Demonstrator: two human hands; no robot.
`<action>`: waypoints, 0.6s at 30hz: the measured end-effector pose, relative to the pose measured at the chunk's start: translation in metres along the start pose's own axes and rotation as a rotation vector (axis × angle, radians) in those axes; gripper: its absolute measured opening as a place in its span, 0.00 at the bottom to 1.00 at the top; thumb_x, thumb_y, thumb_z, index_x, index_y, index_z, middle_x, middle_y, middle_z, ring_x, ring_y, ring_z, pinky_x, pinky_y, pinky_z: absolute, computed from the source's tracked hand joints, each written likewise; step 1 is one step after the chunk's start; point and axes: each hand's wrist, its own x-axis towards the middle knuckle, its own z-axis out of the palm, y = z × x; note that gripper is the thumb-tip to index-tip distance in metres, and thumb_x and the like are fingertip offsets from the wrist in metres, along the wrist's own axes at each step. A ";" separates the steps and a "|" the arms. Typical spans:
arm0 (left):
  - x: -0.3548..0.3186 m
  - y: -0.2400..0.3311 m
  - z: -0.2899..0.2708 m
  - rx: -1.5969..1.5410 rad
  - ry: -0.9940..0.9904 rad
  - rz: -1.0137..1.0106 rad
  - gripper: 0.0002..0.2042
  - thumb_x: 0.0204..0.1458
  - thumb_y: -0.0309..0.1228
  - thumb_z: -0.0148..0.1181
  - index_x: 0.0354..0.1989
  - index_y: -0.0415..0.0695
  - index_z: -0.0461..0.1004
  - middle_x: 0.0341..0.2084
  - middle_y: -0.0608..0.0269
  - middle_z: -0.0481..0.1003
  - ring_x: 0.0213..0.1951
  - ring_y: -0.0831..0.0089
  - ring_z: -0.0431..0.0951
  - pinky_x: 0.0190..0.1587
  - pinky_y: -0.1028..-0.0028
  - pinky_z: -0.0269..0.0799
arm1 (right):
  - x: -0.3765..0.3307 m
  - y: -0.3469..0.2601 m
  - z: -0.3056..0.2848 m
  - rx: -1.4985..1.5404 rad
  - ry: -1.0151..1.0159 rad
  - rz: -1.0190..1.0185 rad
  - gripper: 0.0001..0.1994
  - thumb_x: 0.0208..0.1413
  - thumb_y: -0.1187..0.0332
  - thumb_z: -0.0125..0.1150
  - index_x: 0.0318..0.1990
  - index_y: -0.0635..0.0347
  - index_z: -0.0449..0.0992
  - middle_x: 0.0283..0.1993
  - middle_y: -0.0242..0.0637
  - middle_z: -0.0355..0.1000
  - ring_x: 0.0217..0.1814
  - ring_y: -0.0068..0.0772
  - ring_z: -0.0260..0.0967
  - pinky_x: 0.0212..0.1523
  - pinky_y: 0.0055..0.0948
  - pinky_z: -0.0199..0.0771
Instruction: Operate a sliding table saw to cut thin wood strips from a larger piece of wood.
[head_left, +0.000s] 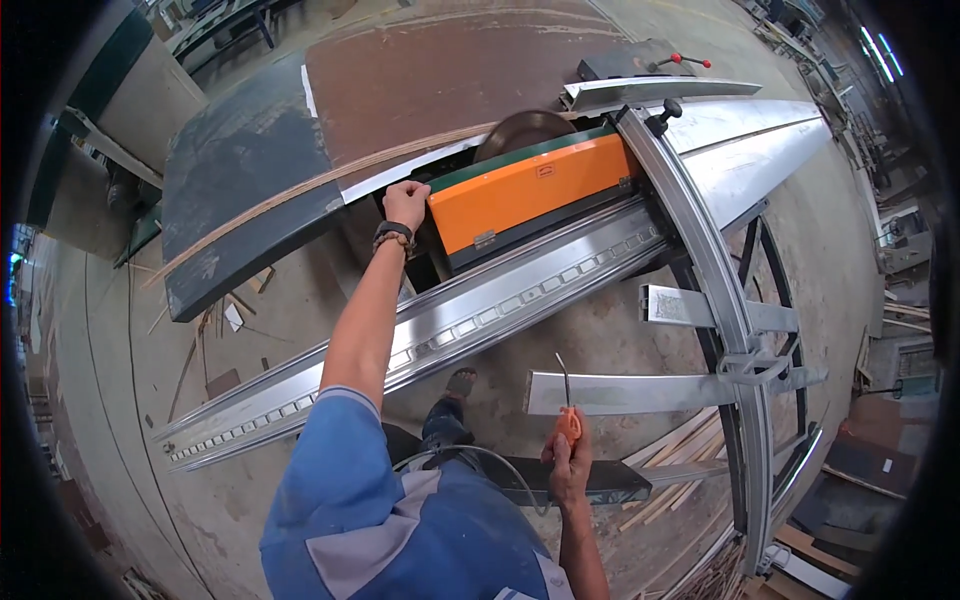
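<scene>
My left hand reaches to the upper left corner of an orange hinged cover on a sliding table saw, its fingers curled closed at the cover's edge. Behind the cover's green top edge, a round saw blade stands up, partly hidden. My right hand is lower right, wrapped round an orange air blow gun. The gun's thin bent metal nozzle points up and away from me, toward the saw. A pale hose loops between my body and that hand.
A long aluminium sliding rail crosses in front of me below the cover. To the right, a curved-looking metal fence spans a support frame with crossbars. Wood strips lie on the floor. The brown saw table extends beyond.
</scene>
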 end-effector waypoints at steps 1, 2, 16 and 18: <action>-0.001 0.003 0.002 -0.014 0.003 0.024 0.09 0.46 0.33 0.68 0.31 0.39 0.83 0.23 0.55 0.81 0.28 0.68 0.81 0.37 0.70 0.76 | -0.001 0.000 -0.001 -0.001 0.000 0.007 0.23 0.67 0.72 0.47 0.68 0.59 0.56 0.40 0.33 0.68 0.26 0.18 0.61 0.27 0.20 0.67; -0.008 0.005 0.004 -0.046 0.027 0.044 0.08 0.46 0.32 0.67 0.31 0.39 0.82 0.22 0.55 0.80 0.28 0.68 0.81 0.36 0.71 0.75 | -0.001 0.001 -0.001 -0.001 -0.001 0.013 0.24 0.67 0.73 0.47 0.69 0.60 0.56 0.47 0.35 0.70 0.27 0.18 0.61 0.29 0.21 0.68; -0.019 0.004 -0.002 -0.052 0.163 0.179 0.08 0.47 0.32 0.66 0.30 0.41 0.83 0.24 0.57 0.80 0.28 0.69 0.81 0.35 0.72 0.74 | 0.015 -0.007 -0.004 -0.020 0.018 0.015 0.23 0.67 0.68 0.47 0.68 0.62 0.55 0.31 0.33 0.66 0.25 0.21 0.62 0.27 0.22 0.68; -0.018 -0.001 -0.007 0.017 0.275 0.218 0.08 0.49 0.33 0.66 0.31 0.41 0.82 0.25 0.56 0.79 0.28 0.67 0.80 0.35 0.72 0.74 | 0.019 -0.009 -0.006 -0.030 0.018 0.011 0.23 0.68 0.68 0.46 0.68 0.62 0.55 0.31 0.34 0.67 0.26 0.22 0.63 0.28 0.23 0.70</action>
